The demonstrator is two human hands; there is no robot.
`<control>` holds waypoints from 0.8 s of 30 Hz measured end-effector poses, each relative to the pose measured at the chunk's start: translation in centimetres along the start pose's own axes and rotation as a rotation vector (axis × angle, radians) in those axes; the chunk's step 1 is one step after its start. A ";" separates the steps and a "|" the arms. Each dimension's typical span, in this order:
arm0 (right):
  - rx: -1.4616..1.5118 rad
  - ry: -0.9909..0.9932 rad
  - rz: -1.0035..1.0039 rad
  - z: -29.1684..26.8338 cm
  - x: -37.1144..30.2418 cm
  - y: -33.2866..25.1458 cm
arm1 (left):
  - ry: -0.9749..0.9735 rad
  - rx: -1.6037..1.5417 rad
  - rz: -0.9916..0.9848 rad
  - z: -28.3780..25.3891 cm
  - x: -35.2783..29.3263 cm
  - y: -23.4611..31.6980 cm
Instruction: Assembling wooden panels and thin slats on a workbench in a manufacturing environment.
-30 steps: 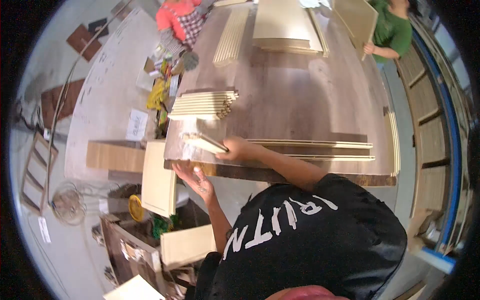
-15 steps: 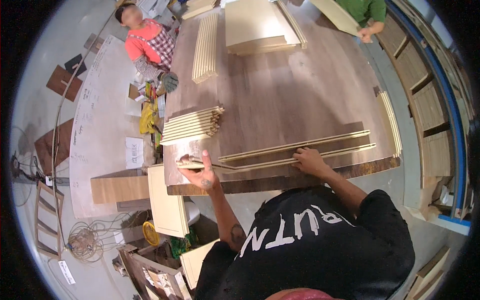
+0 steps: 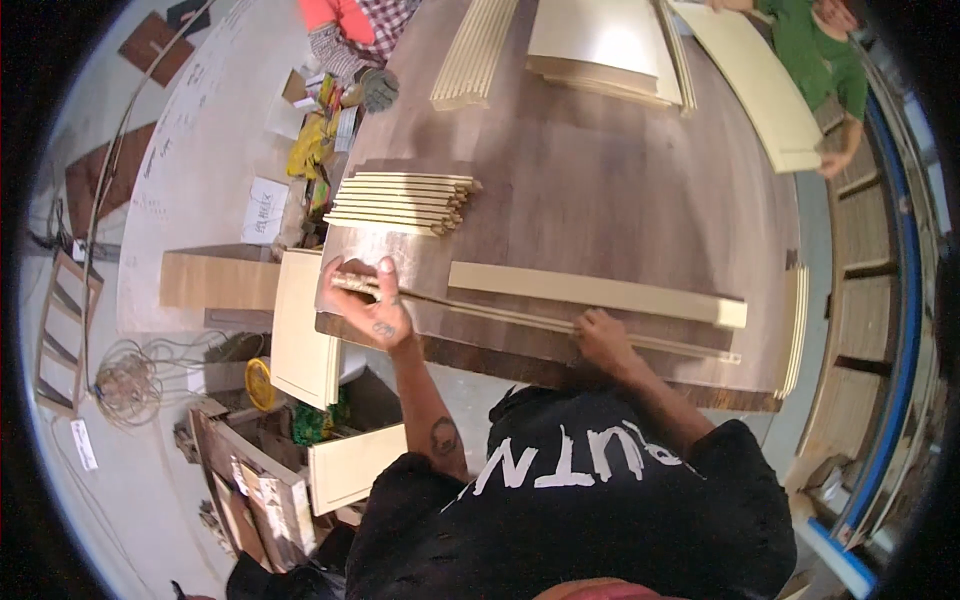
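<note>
A long, narrow cream wooden strip (image 3: 520, 315) runs along the near edge of the table, and both my hands are on it. My left hand (image 3: 375, 310) is closed round its left end, thumb raised; the grooved end shows between thumb and fingers. Farther right, my right hand (image 3: 604, 342) pinches the strip's near side, fingertips partly hidden. Just beyond lies a wider cream board (image 3: 600, 294) with its broad face up, apart from the strip. A stack of cream strips (image 3: 400, 203) sits farther back on the left.
More strips (image 3: 475, 55) and a stack of panels (image 3: 595, 45) lie at the table's far side. Several strips (image 3: 795, 330) line the right edge. A gloved co-worker's hand (image 3: 378, 90) is at the far left; another person in green holds a panel (image 3: 750, 80).
The board beyond my strip has gone from standing on edge to lying broad face up. My hands stay on the strip. The person in green has swung the panel round; my view has shifted.
</note>
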State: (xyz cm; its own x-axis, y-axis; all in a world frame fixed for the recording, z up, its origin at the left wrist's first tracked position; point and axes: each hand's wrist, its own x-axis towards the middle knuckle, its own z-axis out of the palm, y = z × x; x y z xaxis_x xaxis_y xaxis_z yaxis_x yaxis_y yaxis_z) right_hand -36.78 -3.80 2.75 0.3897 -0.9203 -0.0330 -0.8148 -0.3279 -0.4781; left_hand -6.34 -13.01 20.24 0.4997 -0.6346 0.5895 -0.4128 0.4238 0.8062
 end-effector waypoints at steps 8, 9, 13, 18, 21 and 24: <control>-0.030 -0.528 -0.143 -7.3 9.6 2.6 | 0.050 0.088 -0.006 -3.7 -0.3 -0.9; -0.147 -0.471 -0.218 -7.8 13.7 5.7 | 0.128 0.130 -0.034 -2.3 -0.1 1.4; -0.268 0.217 0.000 -15.4 31.1 15.9 | 0.140 0.235 -0.064 -3.1 -0.4 1.2; -0.425 0.336 0.251 -20.0 39.9 22.3 | 0.178 0.188 -0.079 -1.3 -0.4 1.5; -0.503 0.299 0.305 -18.1 39.1 21.9 | 0.199 0.174 -0.039 -1.6 -0.4 1.3; -0.573 0.318 0.300 -17.6 35.9 20.2 | 0.191 0.153 -0.047 -1.6 -0.3 1.6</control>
State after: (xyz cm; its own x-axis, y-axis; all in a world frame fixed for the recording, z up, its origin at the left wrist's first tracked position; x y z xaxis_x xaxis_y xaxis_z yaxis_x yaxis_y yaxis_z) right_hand -46.79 -47.26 7.37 0.0409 -0.9772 0.2085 -0.9983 -0.0312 0.0499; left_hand -5.87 -11.11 21.44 0.6498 -0.5113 0.5624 -0.4890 0.2851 0.8244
